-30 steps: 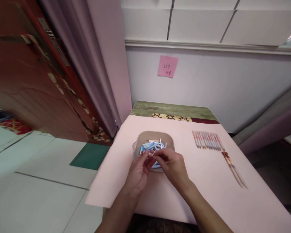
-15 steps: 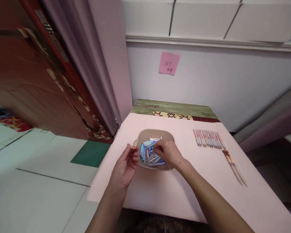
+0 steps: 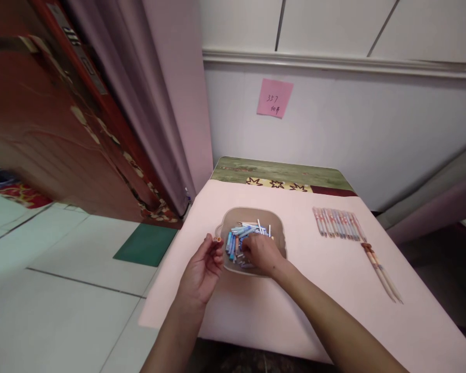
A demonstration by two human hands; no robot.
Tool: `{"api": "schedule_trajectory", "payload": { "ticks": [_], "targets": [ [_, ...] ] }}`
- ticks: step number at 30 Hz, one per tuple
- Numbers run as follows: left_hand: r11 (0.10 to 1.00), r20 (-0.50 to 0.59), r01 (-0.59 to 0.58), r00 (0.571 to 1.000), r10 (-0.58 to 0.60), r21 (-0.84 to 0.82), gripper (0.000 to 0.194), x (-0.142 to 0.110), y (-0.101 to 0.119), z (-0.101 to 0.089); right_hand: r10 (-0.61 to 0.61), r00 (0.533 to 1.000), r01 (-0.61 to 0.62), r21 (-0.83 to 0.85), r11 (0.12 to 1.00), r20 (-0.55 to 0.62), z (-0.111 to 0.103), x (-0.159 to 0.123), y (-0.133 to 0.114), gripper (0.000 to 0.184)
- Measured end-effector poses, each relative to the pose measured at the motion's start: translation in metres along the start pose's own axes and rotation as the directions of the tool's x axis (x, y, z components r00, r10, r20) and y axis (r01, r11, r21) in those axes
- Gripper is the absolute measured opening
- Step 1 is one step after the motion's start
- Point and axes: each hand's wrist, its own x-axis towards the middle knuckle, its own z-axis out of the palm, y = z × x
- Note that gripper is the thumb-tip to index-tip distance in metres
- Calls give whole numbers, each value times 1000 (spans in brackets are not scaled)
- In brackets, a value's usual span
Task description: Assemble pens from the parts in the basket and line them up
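Two hands at work over a worktop (image 3: 236, 311) with a pale pink cover. In the left hand (image 3: 204, 267), just off the left side of the tub (image 3: 252, 213), a short tube (image 3: 217, 240), clamped between thumb and fingers, with one round end showing; too small to make out whether a cap or a length of pen barrel. Down inside the tub, the right hand (image 3: 261, 253), over loose pen parts (image 3: 232, 246), mostly blue and white; fingertips hidden by the hand itself, so impossible to tell whether apart or together on a piece.

By the look of it, a picking step: one part at the ready, another to find in the pile. Off to the right, well apart from the tub, a row of pens (image 3: 339, 224) side by side, with two slanted pens (image 3: 380, 272) just below the right end.

For the next move, probably a need for a clean pinch on a single part, without dragging neighbours along, then a lift clear of the rim.
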Motion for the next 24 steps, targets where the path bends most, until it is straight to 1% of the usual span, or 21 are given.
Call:
{"api": "schedule_trajectory", "payload": {
  "ticks": [4, 11, 17, 21, 24],
  "targets": [
    [1000, 10, 7, 1000, -7, -10, 20, 1, -1, 4, -89, 995, 89, -5, 996, 50, 1, 3, -7, 21],
    [1000, 10, 3, 1000, -3, 16, 21, 3, -4, 3, -138, 983, 151, -104, 983, 119, 11, 16, -22, 27],
    [1000, 28, -7, 1000, 7, 18, 17, 4, -6, 4, -200, 961, 231, -155, 960, 192, 7, 18, -32, 27],
    [1000, 23, -8, 1000, 8, 28, 16, 2, -7, 7, -240, 948, 273, -150, 950, 208, 8, 22, -31, 26],
    [999, 30, -11, 999, 10, 33, 18, -1, -6, 8, -242, 954, 267, -130, 955, 179, 10, 25, -26, 23]
  ]
}}
